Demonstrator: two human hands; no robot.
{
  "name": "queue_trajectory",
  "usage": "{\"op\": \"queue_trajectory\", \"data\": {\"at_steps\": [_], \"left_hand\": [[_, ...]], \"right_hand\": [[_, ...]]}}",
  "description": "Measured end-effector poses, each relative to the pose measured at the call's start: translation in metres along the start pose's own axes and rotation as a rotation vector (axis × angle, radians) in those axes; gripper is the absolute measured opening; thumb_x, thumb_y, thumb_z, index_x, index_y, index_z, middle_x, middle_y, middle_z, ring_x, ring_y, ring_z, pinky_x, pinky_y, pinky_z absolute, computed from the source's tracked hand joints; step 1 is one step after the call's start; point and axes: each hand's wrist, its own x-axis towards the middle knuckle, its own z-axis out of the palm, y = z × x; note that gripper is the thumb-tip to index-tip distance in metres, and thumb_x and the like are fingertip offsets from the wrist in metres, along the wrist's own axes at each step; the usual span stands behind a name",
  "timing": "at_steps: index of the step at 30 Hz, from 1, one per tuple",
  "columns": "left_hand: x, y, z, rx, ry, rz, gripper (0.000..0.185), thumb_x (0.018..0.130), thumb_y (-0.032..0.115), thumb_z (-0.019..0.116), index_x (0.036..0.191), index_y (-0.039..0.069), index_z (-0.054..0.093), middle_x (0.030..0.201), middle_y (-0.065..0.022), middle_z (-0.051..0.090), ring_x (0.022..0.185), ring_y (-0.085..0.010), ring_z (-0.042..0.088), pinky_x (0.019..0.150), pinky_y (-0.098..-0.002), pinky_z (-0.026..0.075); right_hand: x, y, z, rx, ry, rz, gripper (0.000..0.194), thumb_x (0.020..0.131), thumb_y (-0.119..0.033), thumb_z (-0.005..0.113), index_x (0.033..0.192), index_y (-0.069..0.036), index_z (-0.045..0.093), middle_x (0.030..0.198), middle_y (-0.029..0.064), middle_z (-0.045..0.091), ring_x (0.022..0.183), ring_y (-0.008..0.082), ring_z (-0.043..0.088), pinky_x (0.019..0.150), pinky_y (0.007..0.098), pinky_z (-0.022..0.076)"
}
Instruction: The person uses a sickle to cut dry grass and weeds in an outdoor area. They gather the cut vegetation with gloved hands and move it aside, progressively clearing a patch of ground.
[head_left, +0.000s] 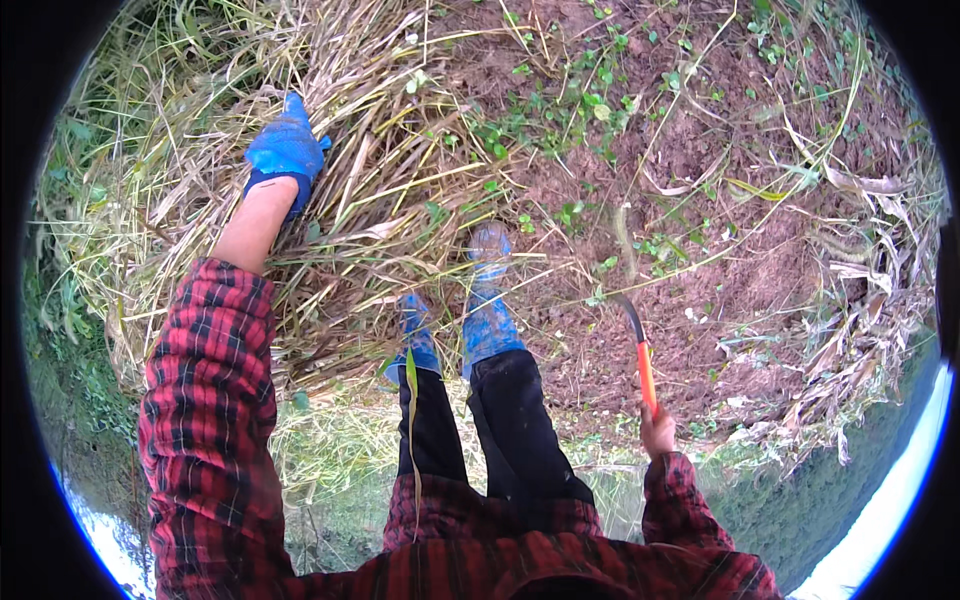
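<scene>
My left hand (286, 150), in a blue work glove, reaches onto a thick layer of dry, cut grass stalks (375, 165). Its fingertips are partly lost among the stems, so whether they are closed on any is unclear. Down at the right, my bare right hand (658, 433) grips a sickle by its orange handle (646, 371). The sickle's dark curved blade (634, 319) points away from me, over the soil and apart from the stalks.
My blue, mud-marked boots (491, 326) stand at the edge of the stalks. Reddish-brown soil (750, 315) with small green weeds (592, 105) spreads to the right. Taller green grass (97, 165) borders the left, and dry leaves (862, 337) lie heaped at the far right.
</scene>
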Motion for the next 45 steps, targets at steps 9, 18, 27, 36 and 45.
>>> {"op": "queue_trajectory", "data": {"at_steps": [9, 18, 27, 36, 45], "left_hand": [[0.026, -0.005, 0.000, 0.043, -0.119, -0.058, 0.054, 0.080, 0.037, 0.064, 0.118, 0.003, 0.047, 0.121, -0.0209, 0.054, 0.112, -0.0353, 0.052, 0.093, -0.0439, 0.042], [0.025, -0.010, 0.002, 0.026, -0.014, -0.005, 0.056, 0.080, 0.038, 0.064, 0.121, 0.005, 0.046, 0.117, -0.0198, 0.057, 0.110, -0.0339, 0.055, 0.092, -0.0439, 0.044], [0.031, -0.015, 0.009, -0.166, -0.208, -0.152, 0.061, 0.082, 0.036, 0.061, 0.128, 0.001, 0.039, 0.123, -0.0199, 0.053, 0.112, -0.0355, 0.054, 0.090, -0.0480, 0.043], [0.031, -0.013, 0.010, -0.127, -0.187, -0.169, 0.048, 0.085, 0.026, 0.050, 0.126, 0.002, 0.042, 0.123, -0.0200, 0.053, 0.108, -0.0360, 0.056, 0.088, -0.0490, 0.044], [0.033, -0.025, 0.031, -0.099, -0.042, -0.098, 0.040, 0.084, 0.026, 0.051, 0.116, 0.002, 0.047, 0.112, -0.0241, 0.058, 0.101, -0.0386, 0.058, 0.086, -0.0462, 0.046]], "right_hand": [[0.219, -0.309, -0.034, 0.866, -0.018, -0.527, 0.035, 0.093, -0.039, 0.050, 0.084, -0.005, 0.049, 0.048, -0.0026, 0.042, 0.034, 0.0090, 0.039, 0.034, 0.0261, 0.0356], [0.121, -0.213, -0.015, 1.071, -0.157, -0.164, 0.030, 0.094, -0.037, 0.048, 0.083, -0.009, 0.044, 0.054, -0.0032, 0.041, 0.037, 0.0056, 0.037, 0.032, 0.0219, 0.0308], [0.074, -0.281, -0.127, 0.879, -0.074, 0.021, 0.028, 0.094, -0.035, 0.048, 0.083, -0.010, 0.044, 0.054, -0.0044, 0.040, 0.037, 0.0055, 0.036, 0.032, 0.0213, 0.0294], [0.197, -0.484, -0.152, 0.469, 0.104, -0.905, 0.042, 0.091, -0.044, 0.050, 0.085, -0.002, 0.055, 0.056, 0.0019, 0.052, 0.050, 0.0119, 0.053, 0.046, 0.0282, 0.0417], [0.256, -0.582, -0.083, -0.226, 0.348, -1.033, 0.047, 0.092, -0.044, 0.042, 0.092, -0.001, 0.059, 0.073, 0.0246, 0.061, 0.075, 0.0406, 0.062, 0.066, 0.0477, 0.0484]]}}
